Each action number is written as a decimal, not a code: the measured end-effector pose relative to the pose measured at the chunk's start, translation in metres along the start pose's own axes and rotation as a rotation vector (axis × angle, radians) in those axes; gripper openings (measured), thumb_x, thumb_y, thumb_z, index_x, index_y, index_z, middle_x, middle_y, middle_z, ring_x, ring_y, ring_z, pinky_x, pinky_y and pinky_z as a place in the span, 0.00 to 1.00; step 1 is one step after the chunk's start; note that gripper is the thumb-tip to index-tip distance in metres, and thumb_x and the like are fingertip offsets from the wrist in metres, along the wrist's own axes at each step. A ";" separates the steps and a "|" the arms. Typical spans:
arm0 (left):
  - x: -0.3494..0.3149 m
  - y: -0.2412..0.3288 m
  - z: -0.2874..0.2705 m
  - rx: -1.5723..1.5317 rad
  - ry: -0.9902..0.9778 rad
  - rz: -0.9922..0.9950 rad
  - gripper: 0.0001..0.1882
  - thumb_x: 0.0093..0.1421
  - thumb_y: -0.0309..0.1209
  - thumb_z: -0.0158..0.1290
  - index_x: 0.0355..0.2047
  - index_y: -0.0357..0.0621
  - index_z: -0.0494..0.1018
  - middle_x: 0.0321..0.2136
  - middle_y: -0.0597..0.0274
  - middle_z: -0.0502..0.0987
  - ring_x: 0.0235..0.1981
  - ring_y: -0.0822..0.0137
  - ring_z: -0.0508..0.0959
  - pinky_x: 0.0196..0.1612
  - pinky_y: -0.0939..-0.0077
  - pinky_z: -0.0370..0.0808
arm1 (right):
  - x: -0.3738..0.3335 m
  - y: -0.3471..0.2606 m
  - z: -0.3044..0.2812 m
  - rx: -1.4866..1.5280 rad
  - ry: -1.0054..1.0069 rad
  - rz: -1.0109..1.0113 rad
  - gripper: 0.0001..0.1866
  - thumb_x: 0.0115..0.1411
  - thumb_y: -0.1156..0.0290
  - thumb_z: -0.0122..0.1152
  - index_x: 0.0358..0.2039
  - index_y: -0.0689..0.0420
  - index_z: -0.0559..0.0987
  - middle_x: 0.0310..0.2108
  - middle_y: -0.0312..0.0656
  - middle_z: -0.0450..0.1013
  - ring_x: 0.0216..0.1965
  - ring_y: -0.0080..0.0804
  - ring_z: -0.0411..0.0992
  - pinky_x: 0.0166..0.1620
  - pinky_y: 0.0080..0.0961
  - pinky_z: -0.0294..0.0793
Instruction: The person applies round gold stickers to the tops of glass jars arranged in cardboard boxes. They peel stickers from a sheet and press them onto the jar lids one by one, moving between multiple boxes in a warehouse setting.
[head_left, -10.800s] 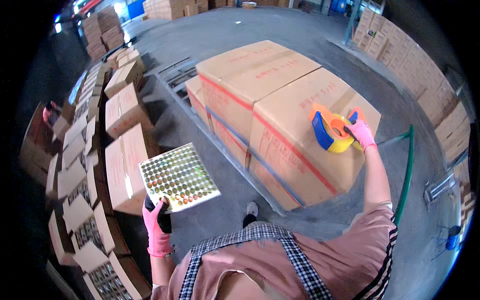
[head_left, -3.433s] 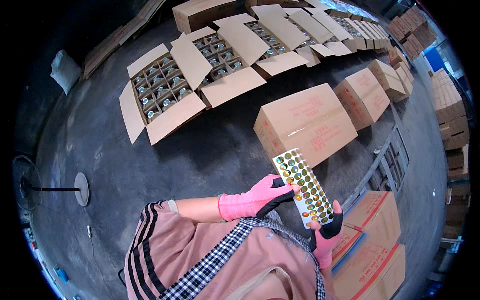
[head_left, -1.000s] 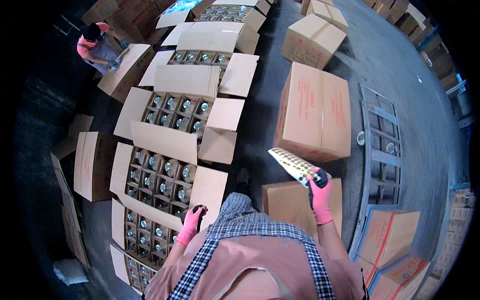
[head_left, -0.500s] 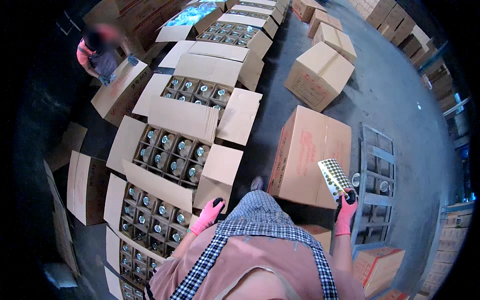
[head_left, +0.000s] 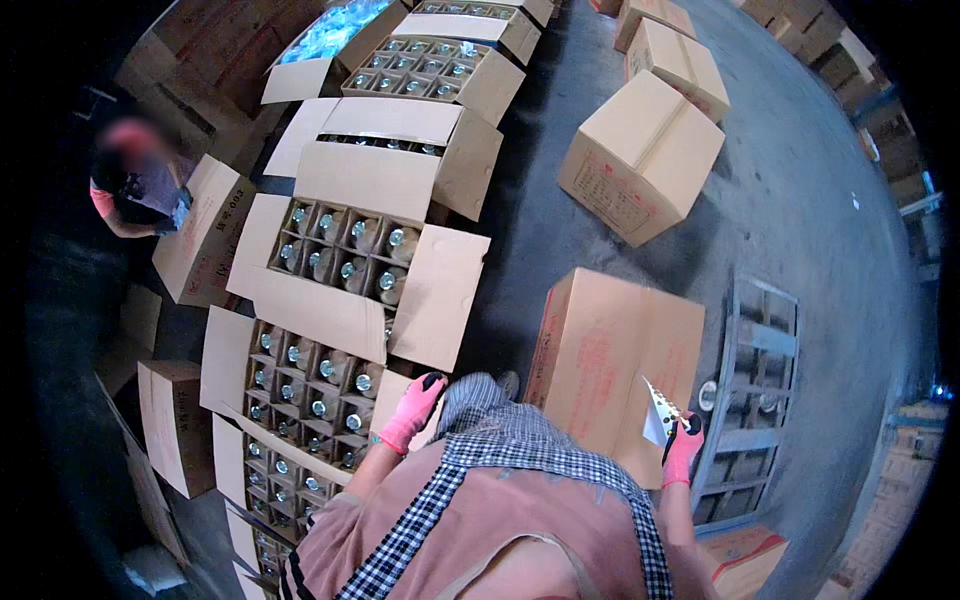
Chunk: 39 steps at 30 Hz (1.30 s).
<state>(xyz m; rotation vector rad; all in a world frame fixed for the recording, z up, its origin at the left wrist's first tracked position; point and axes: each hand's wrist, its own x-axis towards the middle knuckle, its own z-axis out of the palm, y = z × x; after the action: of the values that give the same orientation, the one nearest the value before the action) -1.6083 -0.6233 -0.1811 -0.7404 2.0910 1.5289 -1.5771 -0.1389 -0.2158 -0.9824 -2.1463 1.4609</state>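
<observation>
Pinched in my right hand (head_left: pixel 682 450), in a pink glove with black fingertips, is a white sheet of round dark-and-gold stickers (head_left: pixel 659 418), now tilted so its dots show only along one edge. My left hand (head_left: pixel 410 414), gloved alike, is curled closed beside a raised flap of an open carton; what its fingers hold, if anything, is hidden. To its left stands an open carton (head_left: pixel 295 348) of clear glass bottles (head_left: pixel 327 368) in cardboard dividers. Farther along the row, another open carton (head_left: pixel 440 297) holds more bottles (head_left: pixel 350 272).
Closed cartons (head_left: pixel 620 350) stand to the right of the row, with a metal frame rack (head_left: pixel 750 400) beyond them. A co-worker (head_left: pixel 140 185) at the far left handles a carton (head_left: pixel 205 230). Blue plastic (head_left: pixel 335 30) fills a far carton.
My view has shifted forward along the row. The sticker sheet in my right hand has tilted, turning nearly edge-on. My left hand stays closed near the carton flaps.
</observation>
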 end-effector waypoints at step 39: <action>0.565 0.454 -0.009 0.055 -0.008 0.095 0.18 0.57 0.42 0.46 0.40 0.40 0.69 0.31 0.54 0.75 0.34 0.59 0.74 0.39 0.69 0.69 | 0.566 -0.344 0.643 -0.194 -0.576 -0.133 0.07 0.50 0.81 0.55 0.32 0.65 0.72 0.28 0.37 0.69 0.30 0.23 0.66 0.37 0.19 0.66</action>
<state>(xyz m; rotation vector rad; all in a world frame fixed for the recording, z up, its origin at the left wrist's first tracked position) -2.3321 -0.6113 -0.2099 -0.6218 2.1812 1.5141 -2.4955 -0.2339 -0.2055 -0.4915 -2.7360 1.6353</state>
